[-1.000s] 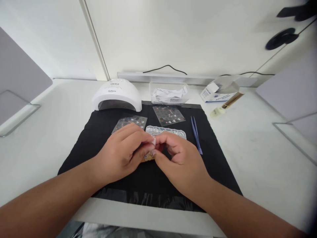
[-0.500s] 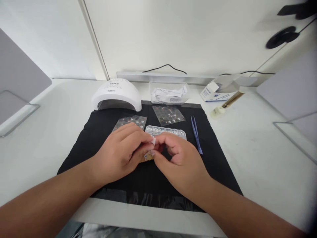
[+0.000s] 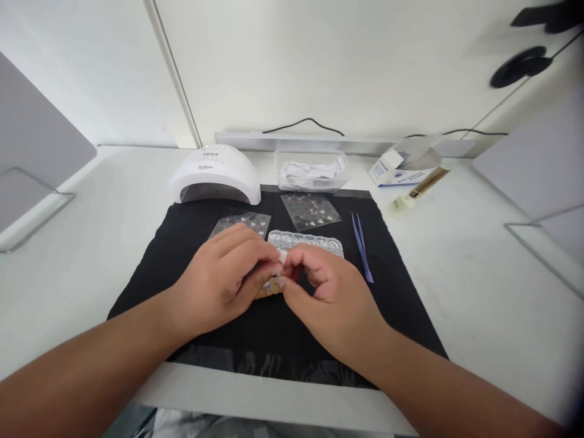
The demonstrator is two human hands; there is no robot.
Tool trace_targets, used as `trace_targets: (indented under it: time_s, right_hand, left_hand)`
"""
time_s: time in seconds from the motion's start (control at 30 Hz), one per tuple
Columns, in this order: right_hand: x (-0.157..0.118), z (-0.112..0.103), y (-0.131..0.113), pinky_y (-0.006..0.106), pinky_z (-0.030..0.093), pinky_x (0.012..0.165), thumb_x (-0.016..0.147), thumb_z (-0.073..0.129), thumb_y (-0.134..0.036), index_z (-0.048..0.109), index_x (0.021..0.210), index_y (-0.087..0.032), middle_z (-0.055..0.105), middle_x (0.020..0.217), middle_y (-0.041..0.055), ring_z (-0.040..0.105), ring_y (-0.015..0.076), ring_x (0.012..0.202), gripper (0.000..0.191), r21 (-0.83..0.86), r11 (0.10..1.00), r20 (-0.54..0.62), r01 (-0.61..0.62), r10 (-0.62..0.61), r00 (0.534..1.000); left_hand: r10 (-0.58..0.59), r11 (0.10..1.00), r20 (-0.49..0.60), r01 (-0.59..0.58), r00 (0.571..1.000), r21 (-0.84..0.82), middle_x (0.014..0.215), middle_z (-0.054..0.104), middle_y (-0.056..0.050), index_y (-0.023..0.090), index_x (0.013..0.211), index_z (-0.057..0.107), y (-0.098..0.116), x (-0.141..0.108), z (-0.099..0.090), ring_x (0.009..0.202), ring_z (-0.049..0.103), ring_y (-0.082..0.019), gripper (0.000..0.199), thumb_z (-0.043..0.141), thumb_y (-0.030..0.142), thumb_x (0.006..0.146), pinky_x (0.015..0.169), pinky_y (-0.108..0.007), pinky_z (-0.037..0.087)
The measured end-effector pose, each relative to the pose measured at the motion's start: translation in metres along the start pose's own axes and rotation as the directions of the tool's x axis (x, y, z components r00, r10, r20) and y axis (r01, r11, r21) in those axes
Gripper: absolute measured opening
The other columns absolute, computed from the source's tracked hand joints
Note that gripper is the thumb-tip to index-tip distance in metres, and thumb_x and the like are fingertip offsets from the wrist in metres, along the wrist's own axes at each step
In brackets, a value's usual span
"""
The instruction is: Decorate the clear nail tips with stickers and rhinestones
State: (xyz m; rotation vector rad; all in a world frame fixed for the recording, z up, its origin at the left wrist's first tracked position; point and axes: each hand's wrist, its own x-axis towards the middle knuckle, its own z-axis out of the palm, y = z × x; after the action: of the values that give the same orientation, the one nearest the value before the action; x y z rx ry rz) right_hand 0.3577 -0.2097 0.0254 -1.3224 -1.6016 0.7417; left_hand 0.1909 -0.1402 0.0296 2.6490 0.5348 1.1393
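Note:
My left hand [image 3: 228, 277] and my right hand [image 3: 331, 292] meet at their fingertips over a black mat [image 3: 210, 347]. A small white piece [image 3: 283, 257] is pinched between the fingertips of my left hand, and the fingers of my right hand touch its edge. Whether my right hand also holds something tiny is hidden. Just below the fingertips shows a yellowish item [image 3: 270, 288] with small shiny bits, partly covered by my left hand. Behind my hands lies a clear compartment case [image 3: 310, 239] with silvery bits, its front part hidden.
Blue tweezers [image 3: 360, 249] lie right of my hands. Two sticker sheets [image 3: 311, 211] are on the mat. Behind stand a white lamp [image 3: 216, 173], a clear tub of papers [image 3: 311, 173] and an opened box [image 3: 404, 167]. A small bottle with a gold cap [image 3: 404, 204] lies at the right.
My fingertips have shifted very slightly, and a little more of the yellowish item shows below them. Both hands keep nearly the same place and still pinch together.

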Motion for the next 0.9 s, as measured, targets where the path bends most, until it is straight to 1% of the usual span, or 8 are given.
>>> trace_targets:
  time_s: [0.07,0.2,0.33,0.43,0.57,0.67,0.8,0.9]
  right_hand:
    - [-0.0002,-0.0007,-0.0004,0.025,0.041,0.064,0.077,0.049,-0.006,0.057,0.076,-0.019,0.057,0.071,-0.0029,0.055,0.0135,0.067,0.015,-0.003,1.0,0.014,-0.023,0.023,1.0]
    - [0.0006,-0.001,0.0,0.025,0.041,0.064,0.075,0.051,-0.005,0.056,0.075,-0.019,0.057,0.071,-0.0033,0.055,0.0136,0.066,0.015,0.01,0.999,0.014,-0.041,0.041,0.999]
    - [0.0011,-0.0008,0.0013,0.025,0.04,0.064,0.075,0.052,-0.005,0.057,0.075,-0.019,0.057,0.07,-0.0036,0.054,0.0134,0.065,0.014,0.032,0.997,0.03,-0.067,0.066,0.997]
    - [0.0009,-0.0011,0.0015,0.025,0.04,0.063,0.075,0.053,-0.006,0.059,0.077,-0.018,0.059,0.071,-0.0038,0.054,0.0128,0.065,0.014,0.052,0.995,0.029,-0.081,0.08,0.996]
    - [0.0014,-0.0023,-0.0004,0.024,0.039,0.06,0.075,0.052,-0.007,0.057,0.074,-0.018,0.057,0.068,-0.0038,0.052,0.0128,0.063,0.012,0.063,0.991,0.067,-0.118,0.113,0.991]
    - [0.0023,-0.0032,-0.0018,0.024,0.039,0.059,0.074,0.053,-0.007,0.059,0.075,-0.018,0.057,0.067,-0.0042,0.051,0.0123,0.061,0.013,0.086,0.988,0.067,-0.129,0.124,0.99]
    - [0.0026,-0.004,-0.0017,0.023,0.037,0.057,0.076,0.052,-0.008,0.059,0.073,-0.018,0.055,0.065,-0.0047,0.048,0.0111,0.058,0.013,0.121,0.981,0.083,-0.152,0.143,0.986]
    - [0.0023,-0.0044,-0.001,0.023,0.037,0.056,0.075,0.053,-0.008,0.06,0.075,-0.018,0.055,0.066,-0.0049,0.048,0.011,0.058,0.011,0.135,0.977,0.074,-0.166,0.158,0.985]
  left_hand:
    - [0.024,0.999,0.011,-0.024,1.0,-0.029,0.077,0.064,-0.002,0.015,0.092,0.06,-0.0006,-0.0002,0.0007,0.071,0.057,-0.013,0.007,0.061,0.01,0.088,0.066,-0.027,0.05]
    - [-0.002,1.0,0.008,0.002,1.0,-0.01,0.075,0.063,-0.002,0.016,0.091,0.06,-0.0022,-0.0005,0.0009,0.071,0.057,-0.013,0.006,0.061,0.01,0.088,0.064,-0.027,0.049]
    - [0.018,1.0,0.022,-0.018,1.0,-0.025,0.077,0.062,-0.002,0.017,0.091,0.06,-0.0031,0.0002,-0.001,0.071,0.057,-0.014,0.006,0.061,0.011,0.088,0.065,-0.027,0.049]
    - [0.01,1.0,0.02,-0.01,1.0,-0.016,0.076,0.062,-0.002,0.017,0.09,0.06,-0.0033,0.0006,-0.002,0.071,0.056,-0.014,0.006,0.06,0.011,0.089,0.064,-0.027,0.049]
    - [0.046,0.999,0.025,-0.045,0.999,-0.016,0.076,0.061,-0.003,0.016,0.091,0.06,-0.0029,-0.0001,-0.0013,0.07,0.054,-0.013,0.006,0.06,0.01,0.088,0.064,-0.027,0.048]
    - [0.034,0.999,0.019,-0.034,0.999,-0.005,0.077,0.062,-0.002,0.016,0.091,0.059,-0.0024,-0.0007,0.0002,0.072,0.054,-0.013,0.007,0.06,0.01,0.089,0.065,-0.026,0.049]
    - [0.069,0.997,0.031,-0.068,0.997,-0.037,0.077,0.062,-0.003,0.016,0.09,0.059,-0.0022,-0.0007,0.0015,0.071,0.054,-0.013,0.006,0.06,0.01,0.088,0.066,-0.027,0.049]
    - [0.046,0.999,0.02,-0.046,0.999,-0.016,0.077,0.061,-0.003,0.016,0.09,0.059,-0.0024,-0.0005,0.0011,0.071,0.054,-0.013,0.007,0.06,0.009,0.088,0.065,-0.027,0.049]
